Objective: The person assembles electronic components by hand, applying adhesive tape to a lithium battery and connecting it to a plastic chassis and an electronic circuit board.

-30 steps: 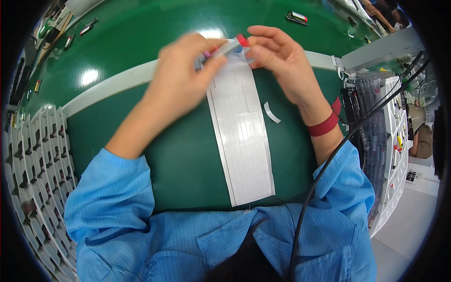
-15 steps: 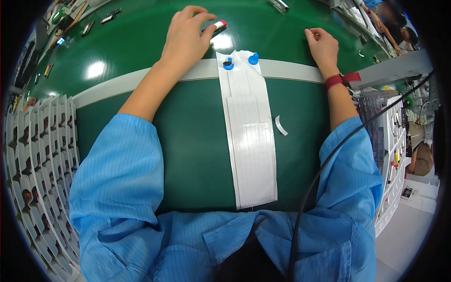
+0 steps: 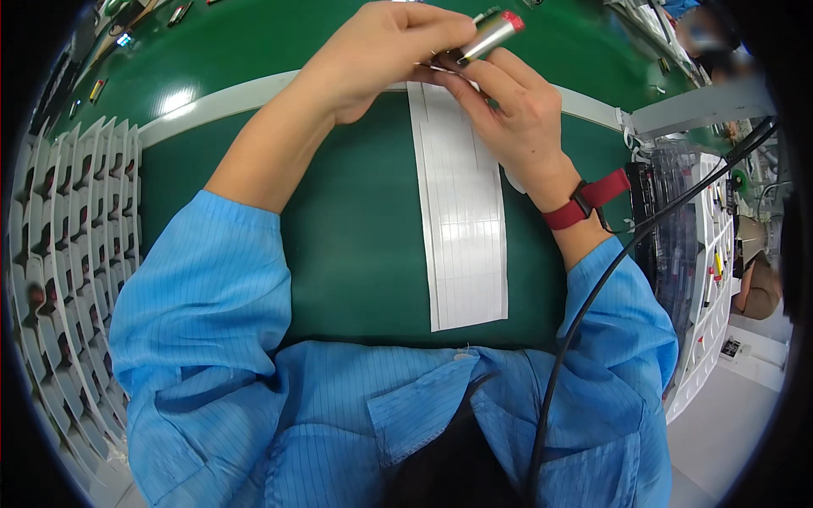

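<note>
- Right hand (image 3: 517, 110) is closed on a small silver cylinder (image 3: 489, 34) with a red end; long axis tilted, red end up-right.
- Left hand (image 3: 381, 55) is pinched at the cylinder's lower end, fingertips touching it.
- White sheet (image 3: 461, 220) is seen below, on the green mat (image 3: 356, 237).
- Half a second earlier the hands were apart; now joined above the sheet.

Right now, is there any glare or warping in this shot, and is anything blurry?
Head view: a bright lamp glare sits on the green table at upper left; the white strip and table edges bow toward the rim from the fisheye lens; black corners frame the picture; both hands, left hand and right hand, look sharp.
</note>
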Demonstrator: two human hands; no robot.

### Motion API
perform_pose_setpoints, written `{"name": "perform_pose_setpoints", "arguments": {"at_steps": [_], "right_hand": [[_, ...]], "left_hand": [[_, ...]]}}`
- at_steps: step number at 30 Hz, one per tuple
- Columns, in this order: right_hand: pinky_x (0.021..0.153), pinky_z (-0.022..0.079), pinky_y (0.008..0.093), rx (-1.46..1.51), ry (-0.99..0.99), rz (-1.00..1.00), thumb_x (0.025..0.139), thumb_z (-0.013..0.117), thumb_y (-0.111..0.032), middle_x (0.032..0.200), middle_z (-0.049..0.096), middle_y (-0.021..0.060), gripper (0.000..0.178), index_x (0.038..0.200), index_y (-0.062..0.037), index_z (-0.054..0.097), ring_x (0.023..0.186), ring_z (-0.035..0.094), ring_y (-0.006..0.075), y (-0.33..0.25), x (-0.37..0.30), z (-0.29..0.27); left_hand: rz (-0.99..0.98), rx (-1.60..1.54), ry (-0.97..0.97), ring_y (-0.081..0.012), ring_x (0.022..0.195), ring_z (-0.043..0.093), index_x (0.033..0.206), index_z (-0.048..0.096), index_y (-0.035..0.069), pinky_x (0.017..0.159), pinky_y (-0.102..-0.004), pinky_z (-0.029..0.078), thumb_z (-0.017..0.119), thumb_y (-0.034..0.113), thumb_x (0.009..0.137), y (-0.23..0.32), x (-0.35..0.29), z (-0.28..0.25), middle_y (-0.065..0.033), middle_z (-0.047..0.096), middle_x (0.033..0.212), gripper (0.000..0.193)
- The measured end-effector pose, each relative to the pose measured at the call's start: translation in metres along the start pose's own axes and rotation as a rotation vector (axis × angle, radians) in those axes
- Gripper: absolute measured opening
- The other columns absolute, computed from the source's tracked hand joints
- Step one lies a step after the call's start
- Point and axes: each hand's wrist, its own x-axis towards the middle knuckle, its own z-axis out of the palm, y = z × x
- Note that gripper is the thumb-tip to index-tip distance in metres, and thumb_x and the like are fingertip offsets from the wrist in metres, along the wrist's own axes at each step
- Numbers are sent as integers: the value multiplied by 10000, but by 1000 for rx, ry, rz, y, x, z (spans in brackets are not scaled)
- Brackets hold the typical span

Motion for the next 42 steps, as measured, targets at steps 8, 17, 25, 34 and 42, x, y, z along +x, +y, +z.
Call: {"name": "perform_pose_setpoints", "arguments": {"at_steps": [8, 17, 25, 34, 42], "right_hand": [[615, 483, 299, 326, -253, 480, 776, 586, -89, 815, 620, 133, 208, 972, -23, 605, 664, 589, 267, 14, -21, -6], [726, 467, 367, 73, -564, 318, 737, 574, -32, 804, 612, 159, 205, 937, 13, 587, 749, 582, 315, 2, 10, 3], [660, 479, 315, 170, -679, 486, 670, 610, 0, 735, 616, 132, 209, 877, 22, 586, 684, 604, 261, 25, 29, 10], [617, 474, 301, 130, -101, 97, 732, 574, 51, 783, 561, 101, 210, 922, -8, 505, 717, 602, 205, -10, -11, -39], [641, 425, 230, 1243, 30, 1062, 752, 621, -28, 860, 598, 97, 393, 1083, 25, 416, 757, 569, 142, 9, 2, -19]], "left_hand": [[252, 680, 197, -91, 646, 527, 1032, 606, -5, 585, -207, 427, 557, 136, 826, -9, -21, -18, -37, 600, 727, 255], [-66, 79, 136, -43, 605, 485, 1064, 597, 0, 599, -170, 442, 572, 112, 823, -17, -14, -46, -56, 628, 845, 267], [-123, -222, -30, -59, 686, 548, 1024, 589, -49, 636, -107, 472, 551, 79, 842, -38, -2, -64, -117, 625, 890, 226], [-193, -412, 80, -226, 939, 595, 1001, 524, -155, 840, -225, 503, 511, 73, 864, -32, -13, -29, -212, 563, 986, 267], [-234, -451, 90, -241, 927, 599, 1006, 513, -156, 846, -240, 503, 477, 98, 881, -36, -15, -9, -217, 541, 1016, 286]]}}
